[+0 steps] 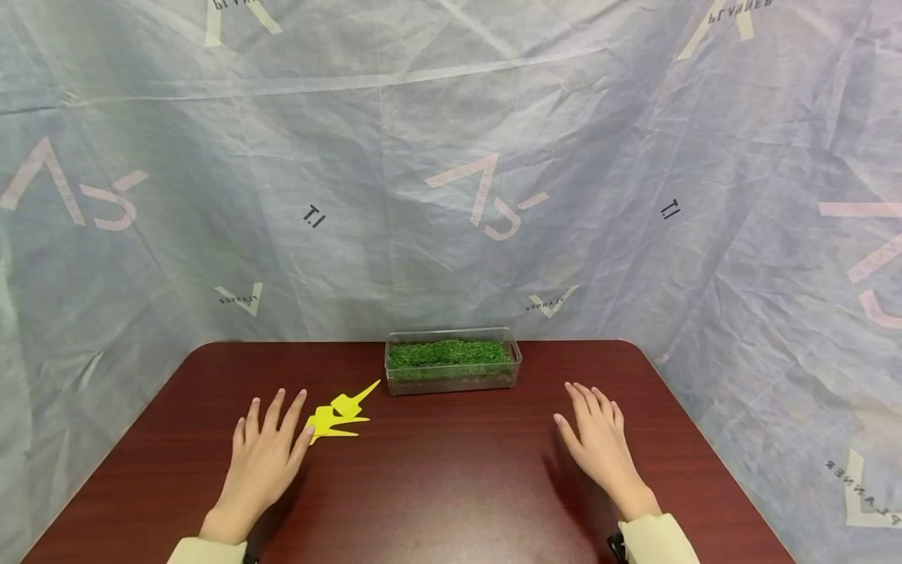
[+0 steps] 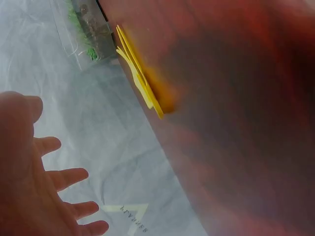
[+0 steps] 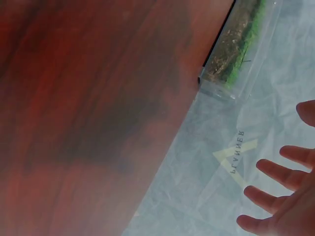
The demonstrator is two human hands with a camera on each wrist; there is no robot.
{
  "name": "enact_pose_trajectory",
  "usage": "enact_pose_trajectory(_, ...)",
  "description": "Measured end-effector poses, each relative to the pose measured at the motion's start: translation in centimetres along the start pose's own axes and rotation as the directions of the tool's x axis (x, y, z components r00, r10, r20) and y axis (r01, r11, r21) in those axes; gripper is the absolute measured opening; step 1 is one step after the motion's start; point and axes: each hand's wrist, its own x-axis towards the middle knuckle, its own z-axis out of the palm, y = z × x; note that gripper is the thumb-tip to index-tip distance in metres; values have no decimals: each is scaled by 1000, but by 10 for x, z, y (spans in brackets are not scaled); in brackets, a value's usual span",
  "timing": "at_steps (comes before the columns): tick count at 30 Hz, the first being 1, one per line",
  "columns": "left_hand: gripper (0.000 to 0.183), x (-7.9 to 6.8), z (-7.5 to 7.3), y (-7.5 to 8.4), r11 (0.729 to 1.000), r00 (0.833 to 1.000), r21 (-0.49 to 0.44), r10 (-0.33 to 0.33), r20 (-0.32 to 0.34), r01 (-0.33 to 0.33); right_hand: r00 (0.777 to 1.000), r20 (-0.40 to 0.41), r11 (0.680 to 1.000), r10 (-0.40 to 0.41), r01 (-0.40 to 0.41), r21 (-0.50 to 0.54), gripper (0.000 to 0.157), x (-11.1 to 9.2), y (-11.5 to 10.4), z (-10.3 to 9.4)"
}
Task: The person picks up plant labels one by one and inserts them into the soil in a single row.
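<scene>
My left hand [image 1: 261, 462] hovers over the left side of the table with its fingers spread and nothing in them. Just right of its fingertips lie several yellow plant labels [image 1: 324, 421] with pointed stems, partly overlapping; in the left wrist view the labels [image 2: 138, 78] appear edge-on. At the table's back middle stands a clear rectangular container [image 1: 451, 384] with green moss-like grass [image 1: 451, 354] inside. In the right wrist view, brown material [image 3: 224, 56] shows beneath the grass. My right hand [image 1: 599, 440] is over the right side, fingers extended, holding nothing, apart from the container.
The dark red wooden table [image 1: 465, 486] has rounded back corners. A grey-blue printed cloth [image 1: 395, 196] hangs behind it and along both sides, close to the table's back edge.
</scene>
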Motion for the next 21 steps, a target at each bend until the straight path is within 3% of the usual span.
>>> enact_pose_trajectory(4,55,9,3,5,1000,1000,-19,16,-14,-16,999,-35,1000,-23,23,-4,48,7,0,4)
enact_pose_trajectory(10,54,22,9,13,997,994,-48,61,-90,-65,994,-85,998,-64,64,-4,41,20,0,12)
enact_pose_trajectory(15,52,30,16,19,994,989,-63,77,-128,-86,994,-83,998,-64,65,3,38,30,-2,21)
enact_pose_trajectory(21,51,39,23,24,993,989,-82,76,-128,-87,996,-72,999,-45,47,23,34,40,-5,29)
